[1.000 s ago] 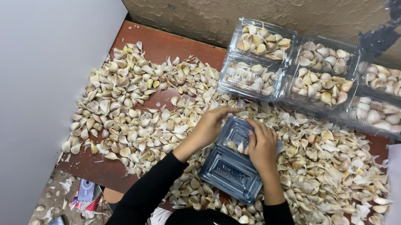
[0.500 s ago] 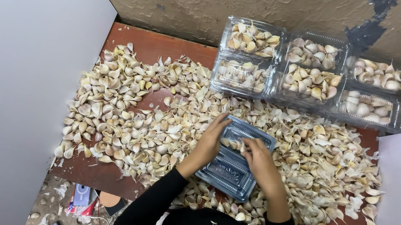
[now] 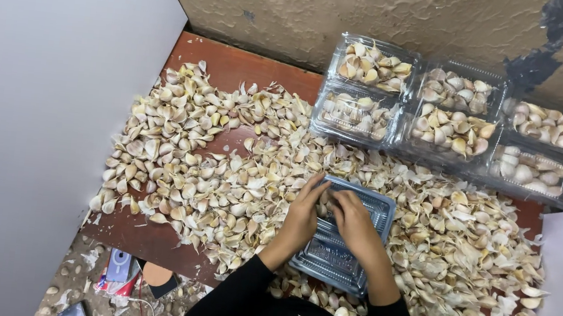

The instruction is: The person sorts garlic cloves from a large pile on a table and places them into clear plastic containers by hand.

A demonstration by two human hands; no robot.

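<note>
— Where is the clear plastic tray [image 3: 345, 248]?
— Lying among garlic cloves [image 3: 183, 162] spread across the reddish table [image 3: 235, 69], directly before the person.
— And the hands?
— The left hand [image 3: 303, 216] rests on its left edge, fingers slightly curled. The right hand [image 3: 353, 223] lies over its middle; whether either grips anything, I cannot tell.
— What else?
— Filled clear boxes [image 3: 453, 117] of garlic stand by the far wall.
</note>
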